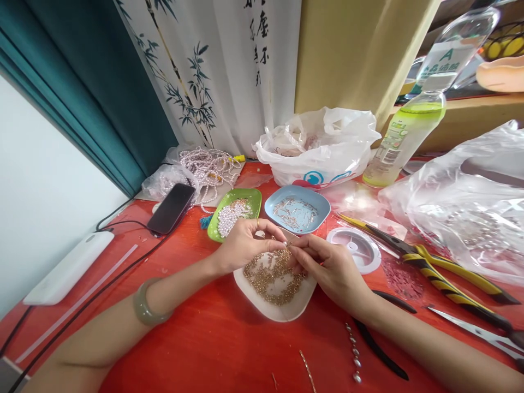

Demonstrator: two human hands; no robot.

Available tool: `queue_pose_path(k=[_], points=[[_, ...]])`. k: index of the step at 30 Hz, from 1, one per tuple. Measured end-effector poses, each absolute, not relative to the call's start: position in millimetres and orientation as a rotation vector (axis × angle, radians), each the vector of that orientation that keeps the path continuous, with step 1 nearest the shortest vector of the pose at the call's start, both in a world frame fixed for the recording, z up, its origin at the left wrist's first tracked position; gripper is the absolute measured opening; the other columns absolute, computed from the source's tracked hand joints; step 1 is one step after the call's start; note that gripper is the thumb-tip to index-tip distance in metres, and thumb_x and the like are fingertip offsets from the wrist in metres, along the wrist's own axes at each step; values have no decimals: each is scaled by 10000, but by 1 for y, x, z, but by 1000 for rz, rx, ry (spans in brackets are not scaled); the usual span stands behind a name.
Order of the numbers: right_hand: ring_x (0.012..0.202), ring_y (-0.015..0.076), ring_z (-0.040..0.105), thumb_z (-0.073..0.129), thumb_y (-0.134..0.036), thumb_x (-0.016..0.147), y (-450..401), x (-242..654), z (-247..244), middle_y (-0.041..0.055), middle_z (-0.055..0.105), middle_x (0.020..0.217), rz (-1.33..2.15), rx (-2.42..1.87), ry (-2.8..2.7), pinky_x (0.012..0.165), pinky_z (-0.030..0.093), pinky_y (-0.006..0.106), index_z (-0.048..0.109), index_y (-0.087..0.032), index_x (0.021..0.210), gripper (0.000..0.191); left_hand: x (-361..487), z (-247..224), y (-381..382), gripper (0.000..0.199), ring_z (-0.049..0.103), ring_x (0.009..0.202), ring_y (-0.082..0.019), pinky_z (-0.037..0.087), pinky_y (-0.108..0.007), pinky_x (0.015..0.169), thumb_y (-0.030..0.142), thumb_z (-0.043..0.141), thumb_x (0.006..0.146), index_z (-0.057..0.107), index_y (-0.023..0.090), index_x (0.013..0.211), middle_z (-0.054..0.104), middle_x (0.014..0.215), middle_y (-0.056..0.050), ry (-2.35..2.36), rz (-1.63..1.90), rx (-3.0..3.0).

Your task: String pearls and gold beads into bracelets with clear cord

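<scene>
Both hands meet over a white dish (268, 312) holding many small gold beads (272, 281). My left hand (248, 243) is closed in a pinch, with a small white pearl bead (285, 244) at its thumb and fingertip. Close beside it, my right hand (327, 265) pinches something tiny and gold-coloured, too small to make out. Behind the left hand, a green dish (254, 197) holds white pearl beads (232, 217). A blue dish (321, 203) with thin metal pins (295, 212) stands behind the fingertips.
Pliers (434, 267) and scissors (478, 330) lie at right, near a clear spool (362, 248). A beaded strand (353, 352) lies in front. Behind are a plastic bag (323, 153), a bottle (409, 134) and pearl strings (204, 164). A phone (172, 208) and cables are at left.
</scene>
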State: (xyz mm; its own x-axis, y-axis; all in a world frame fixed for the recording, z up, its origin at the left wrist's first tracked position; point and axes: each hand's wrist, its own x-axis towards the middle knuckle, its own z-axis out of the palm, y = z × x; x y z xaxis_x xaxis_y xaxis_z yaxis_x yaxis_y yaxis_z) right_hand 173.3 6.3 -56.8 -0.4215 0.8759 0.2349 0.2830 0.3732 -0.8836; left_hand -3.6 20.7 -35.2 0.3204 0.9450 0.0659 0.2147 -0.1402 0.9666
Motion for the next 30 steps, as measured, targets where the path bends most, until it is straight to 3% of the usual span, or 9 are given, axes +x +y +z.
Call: queue_pose_path(k=[30], points=[[527,104,606,434,-210,845,7,175,-60,0,631,624,982,-1005,-1924,500,481,211,556,-183,799,133,-1,-36,18,69,597,707,-121,470,-235,675,185,678,652,644,145,697,654,733,-20,1049,964,1600]])
